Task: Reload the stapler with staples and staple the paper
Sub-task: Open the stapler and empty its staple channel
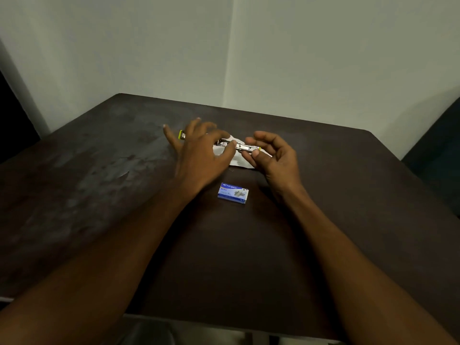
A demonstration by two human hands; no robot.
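Note:
A small metal stapler with yellow-green ends lies opened out over a piece of white paper near the middle of the dark table. My left hand covers the stapler's left part, thumb and fingers pinching it near the middle; a yellow-green end shows behind the fingers. My right hand holds the stapler's right end between thumb and fingers. A blue staple box lies shut on the table, just in front of both hands.
The table stands in a corner of pale walls. A dark chair or cushion shows at the right edge. The table's left side has worn grey patches.

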